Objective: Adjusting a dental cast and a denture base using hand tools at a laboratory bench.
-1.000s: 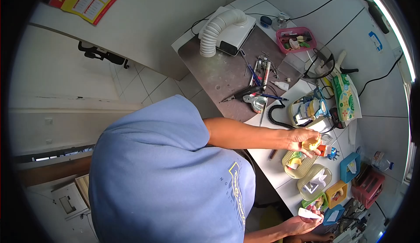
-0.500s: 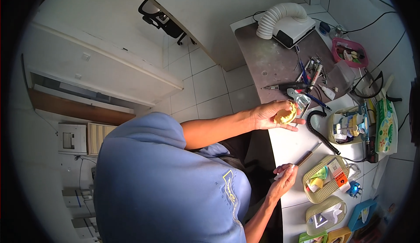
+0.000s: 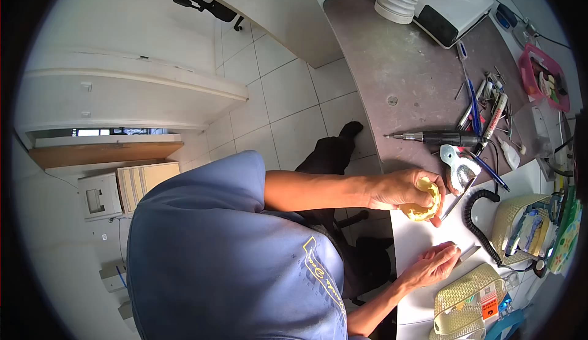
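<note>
- Two spots to sweat over, honestly. Left grip (image 3: 407,192) curled snugly around a yellow curved piece (image 3: 433,200), right by the front edge of the bench (image 3: 411,239).

- Yeah, lousy place for a fumble. Too loose, and probably off the edge toward the tiled floor (image 3: 288,101). Too tight, and maybe a chipped rim, given the thin, ragged look.

- And the right grip (image 3: 432,268)?

- Half curled, low over the bench, with a greyish flat bar (image 3: 468,255) just past the fingertips. Can't make out whether holding it or only hovering beside it. Wouldn't bet on a firm hold. With a weak pinch, easy to send skidding.

- See the black coiled cord (image 3: 474,214) too? Pretty near that bar. Could snag on a wide sweep.

- Same worry with the woven basket (image 3: 468,282). Close to the right forearm (image 3: 380,306), so easy to clip on a sloppy pull back.

- Plus the black handpiece (image 3: 438,137), pointy tip toward the bench edge, near the left forearm (image 3: 315,189). One careless lift, maybe a scratch, or a knock to the shiny metal tray (image 3: 457,171) just beside the left grip.

- Ugh, and strong glare on the white part of the bench. Easy to misjudge a reach there.
</note>
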Demonstrator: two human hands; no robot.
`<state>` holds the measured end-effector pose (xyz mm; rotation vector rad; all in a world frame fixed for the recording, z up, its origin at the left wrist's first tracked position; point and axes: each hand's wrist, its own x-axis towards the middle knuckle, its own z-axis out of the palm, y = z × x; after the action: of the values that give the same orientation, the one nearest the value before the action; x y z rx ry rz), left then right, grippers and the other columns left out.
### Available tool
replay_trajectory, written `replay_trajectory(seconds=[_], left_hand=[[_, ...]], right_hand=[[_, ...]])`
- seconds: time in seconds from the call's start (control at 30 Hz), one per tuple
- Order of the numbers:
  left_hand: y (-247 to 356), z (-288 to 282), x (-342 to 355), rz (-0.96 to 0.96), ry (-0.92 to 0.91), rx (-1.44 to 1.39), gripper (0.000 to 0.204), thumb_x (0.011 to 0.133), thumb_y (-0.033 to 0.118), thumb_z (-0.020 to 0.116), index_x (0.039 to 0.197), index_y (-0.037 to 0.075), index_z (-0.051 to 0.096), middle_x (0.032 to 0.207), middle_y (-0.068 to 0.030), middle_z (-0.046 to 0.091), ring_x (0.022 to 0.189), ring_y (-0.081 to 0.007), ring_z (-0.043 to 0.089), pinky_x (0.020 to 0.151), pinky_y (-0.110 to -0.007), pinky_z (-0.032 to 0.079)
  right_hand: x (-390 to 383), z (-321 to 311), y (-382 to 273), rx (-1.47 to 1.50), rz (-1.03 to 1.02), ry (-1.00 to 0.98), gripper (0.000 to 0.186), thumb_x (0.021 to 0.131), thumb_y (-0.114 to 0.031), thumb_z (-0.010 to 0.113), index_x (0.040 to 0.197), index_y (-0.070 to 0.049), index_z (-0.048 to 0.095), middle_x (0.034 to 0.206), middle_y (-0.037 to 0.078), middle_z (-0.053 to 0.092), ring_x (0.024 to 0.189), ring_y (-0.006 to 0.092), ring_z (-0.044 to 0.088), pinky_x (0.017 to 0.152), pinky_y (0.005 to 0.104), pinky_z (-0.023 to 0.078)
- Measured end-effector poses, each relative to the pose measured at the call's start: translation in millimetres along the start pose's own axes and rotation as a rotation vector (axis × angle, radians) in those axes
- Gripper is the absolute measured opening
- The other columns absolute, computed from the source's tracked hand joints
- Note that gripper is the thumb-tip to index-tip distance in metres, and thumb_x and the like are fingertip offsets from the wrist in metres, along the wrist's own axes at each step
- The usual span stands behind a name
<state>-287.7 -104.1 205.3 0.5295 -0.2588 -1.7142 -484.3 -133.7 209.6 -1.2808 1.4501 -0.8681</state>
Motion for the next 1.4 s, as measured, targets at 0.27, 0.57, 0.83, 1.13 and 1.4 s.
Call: replay_trajectory(seconds=[0.27,0.57,0.83,1.13,1.4], left_hand=[[-3,-2,2,0.049,0.019,0.038,0.049,0.080,0.033,0.082,0.109,0.004,0.055,0.098,-0.0090,0.067,0.096,-0.0268,0.070,0.081,-0.033,0.054],[-5,-4,-2,0.081,-0.023,-0.009,0.034,0.084,0.018,0.075,0.107,0.004,0.056,0.099,-0.0088,0.066,0.094,-0.0284,0.070,0.086,-0.039,0.055],[-9,-9,-5,0.126,-0.034,-0.041,0.036,0.084,0.022,0.076,0.108,0.005,0.056,0.098,-0.0081,0.066,0.096,-0.0292,0.069,0.086,-0.039,0.054],[-6,-5,-4,0.106,-0.054,-0.037,0.043,0.082,0.030,0.080,0.107,0.005,0.055,0.096,-0.0103,0.066,0.095,-0.0277,0.070,0.082,-0.036,0.055],[-5,-4,-4,0.131,-0.026,-0.014,0.047,0.080,0.033,0.081,0.107,0.005,0.055,0.096,-0.0108,0.067,0.093,-0.0269,0.070,0.083,-0.037,0.055]], right_hand=[[21,5,-17,-0.282,-0.287,-0.051,0.032,0.103,-0.028,0.049,0.109,0.002,0.060,0.088,0.010,0.056,0.069,0.0180,0.054,0.060,0.0318,0.044],[33,11,-20,-0.697,-0.604,-0.053,0.026,0.096,-0.016,0.062,0.119,-0.006,0.068,0.102,0.013,0.065,0.089,0.0286,0.062,0.076,0.0411,0.050],[56,6,-26,-0.177,-0.499,0.245,0.027,0.095,-0.012,0.066,0.116,0.006,0.064,0.105,0.014,0.070,0.079,0.0164,0.064,0.072,0.0291,0.054],[79,11,-11,-0.257,-0.591,0.324,0.023,0.094,-0.008,0.066,0.112,0.007,0.062,0.106,0.017,0.070,0.091,0.0201,0.067,0.083,0.0313,0.056],[76,10,-19,-0.216,-0.557,0.292,0.026,0.098,-0.011,0.061,0.116,0.008,0.060,0.111,0.017,0.069,0.096,0.0201,0.066,0.087,0.0307,0.054]])
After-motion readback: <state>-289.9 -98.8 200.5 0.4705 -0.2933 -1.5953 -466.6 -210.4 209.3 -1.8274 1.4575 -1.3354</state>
